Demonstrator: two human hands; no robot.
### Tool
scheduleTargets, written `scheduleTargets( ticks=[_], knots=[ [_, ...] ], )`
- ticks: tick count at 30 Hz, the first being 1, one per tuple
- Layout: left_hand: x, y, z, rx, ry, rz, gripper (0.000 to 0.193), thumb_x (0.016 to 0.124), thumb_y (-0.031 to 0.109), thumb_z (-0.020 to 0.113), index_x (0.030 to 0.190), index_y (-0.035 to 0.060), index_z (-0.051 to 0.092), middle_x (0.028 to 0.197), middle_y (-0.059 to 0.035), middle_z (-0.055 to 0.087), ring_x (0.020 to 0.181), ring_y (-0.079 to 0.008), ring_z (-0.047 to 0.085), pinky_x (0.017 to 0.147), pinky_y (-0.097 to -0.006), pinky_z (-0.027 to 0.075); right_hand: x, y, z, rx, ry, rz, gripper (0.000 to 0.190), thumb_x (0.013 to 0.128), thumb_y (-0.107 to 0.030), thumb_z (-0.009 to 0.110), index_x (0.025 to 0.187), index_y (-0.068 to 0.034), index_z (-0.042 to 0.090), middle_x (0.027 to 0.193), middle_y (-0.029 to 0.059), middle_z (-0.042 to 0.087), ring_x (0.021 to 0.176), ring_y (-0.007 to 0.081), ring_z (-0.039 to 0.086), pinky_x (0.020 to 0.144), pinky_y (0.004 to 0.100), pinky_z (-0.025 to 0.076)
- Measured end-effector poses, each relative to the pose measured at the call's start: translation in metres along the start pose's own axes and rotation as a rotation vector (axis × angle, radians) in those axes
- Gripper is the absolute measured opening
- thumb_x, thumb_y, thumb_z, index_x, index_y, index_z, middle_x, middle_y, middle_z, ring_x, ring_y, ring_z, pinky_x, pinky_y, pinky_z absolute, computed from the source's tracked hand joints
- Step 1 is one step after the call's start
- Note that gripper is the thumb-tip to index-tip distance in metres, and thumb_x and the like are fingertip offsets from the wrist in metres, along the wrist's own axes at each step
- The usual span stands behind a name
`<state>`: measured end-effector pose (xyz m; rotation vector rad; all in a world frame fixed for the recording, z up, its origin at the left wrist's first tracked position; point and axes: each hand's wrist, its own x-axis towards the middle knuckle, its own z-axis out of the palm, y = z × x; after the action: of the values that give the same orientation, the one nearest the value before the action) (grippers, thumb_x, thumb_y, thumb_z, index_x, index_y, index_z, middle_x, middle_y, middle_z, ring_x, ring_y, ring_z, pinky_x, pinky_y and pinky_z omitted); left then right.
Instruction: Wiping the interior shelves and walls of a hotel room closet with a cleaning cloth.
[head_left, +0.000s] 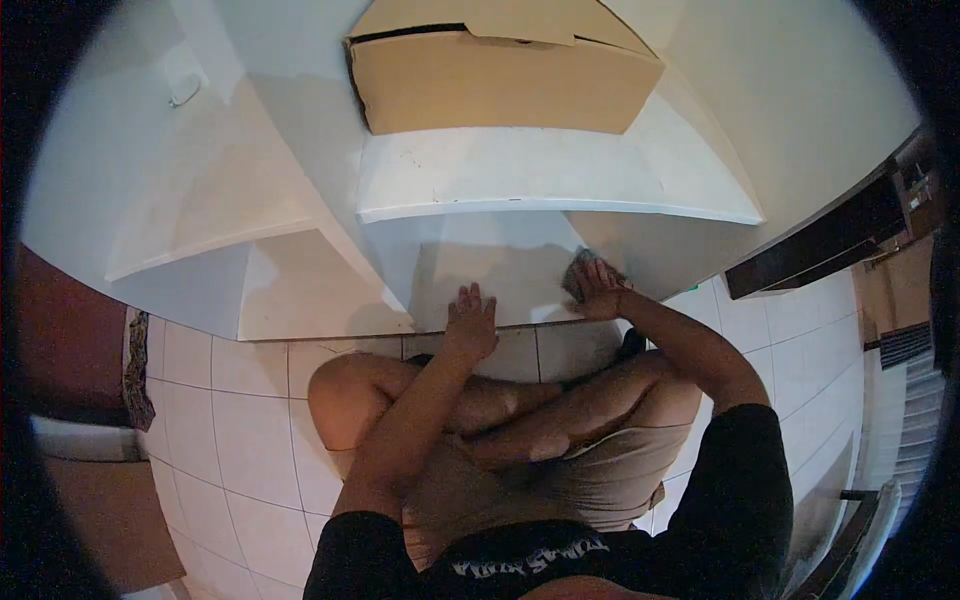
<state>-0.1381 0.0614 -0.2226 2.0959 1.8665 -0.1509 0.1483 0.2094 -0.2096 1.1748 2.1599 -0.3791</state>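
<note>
Before me stands a white shelf unit (556, 169) with open compartments. My left hand (472, 322) rests flat, fingers apart, on the front part of the bottom board (487, 266) in the right-hand compartment, holding nothing. Farther right, my right hand (598, 291) presses a dark, crumpled cloth (577, 274) on that same board, near the compartment's right wall (652, 247). The fingers lie over the cloth and hide part of it.
A brown cardboard box (502, 82) sits on the shelf above. To the left is a lower compartment (300, 285). White floor tiles (255, 442) surround my crossed legs. Dark furniture (817, 232) stands at right, with a brown box-like object (112, 517) at lower left.
</note>
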Motion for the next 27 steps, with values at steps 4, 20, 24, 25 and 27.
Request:
scheduleTargets(
  ticks=[4,20,24,25,27],
  knots=[
    [-0.001,-0.006,0.007,-0.003,-0.026,0.0,0.079,0.093,0.042,0.064,0.157,0.0104,0.03,0.166,-0.0263,0.009,0.153,-0.0448,0.012,0.119,-0.0579,0.022,0.047,0.02,-0.023,0.038,0.228,0.122,0.109,0.088,-0.083,0.034,0.162,-0.011,0.0,0.167,0.0188,-0.011,0.154,0.0417,-0.007,0.123,0.0581,0.005],
    [0.006,0.002,-0.008,0.009,-0.081,0.023,0.078,0.096,0.044,0.059,0.158,0.0098,0.028,0.166,-0.0273,0.006,0.152,-0.046,0.013,0.118,-0.0582,0.024,0.077,0.047,-0.005,0.006,0.417,0.255,0.107,0.09,-0.079,0.035,0.16,-0.002,0.008,0.166,0.0239,0.002,0.153,0.045,0.0,0.123,0.0549,0.004],
    [0.01,0.004,0.0,0.032,-0.065,0.033,0.078,0.096,0.045,0.058,0.158,0.0096,0.027,0.166,-0.0267,0.005,0.152,-0.0457,0.012,0.119,-0.058,0.024,0.056,0.041,0.011,-0.018,0.383,0.306,0.107,0.09,-0.078,0.037,0.16,-0.003,0.01,0.166,0.0253,0.003,0.151,0.0484,0.001,0.122,0.0582,0.006],
    [0.006,-0.003,0.005,0.049,-0.064,0.02,0.078,0.096,0.045,0.058,0.158,0.0093,0.027,0.166,-0.0266,0.005,0.152,-0.0457,0.012,0.119,-0.0579,0.024,0.045,0.018,-0.001,-0.035,0.249,0.337,0.11,0.089,-0.08,0.034,0.16,-0.002,0.003,0.166,0.0235,-0.002,0.152,0.0451,-0.004,0.124,0.0541,0.003],
    [0.001,-0.008,0.006,0.062,-0.059,0.01,0.078,0.096,0.046,0.058,0.158,0.0091,0.027,0.166,-0.0265,0.005,0.153,-0.0457,0.012,0.119,-0.0579,0.023,0.008,-0.014,-0.024,-0.058,0.116,0.37,0.113,0.089,-0.082,0.031,0.16,-0.002,-0.004,0.167,0.0217,-0.008,0.153,0.0418,-0.01,0.125,0.05,0.001]
  ],
)
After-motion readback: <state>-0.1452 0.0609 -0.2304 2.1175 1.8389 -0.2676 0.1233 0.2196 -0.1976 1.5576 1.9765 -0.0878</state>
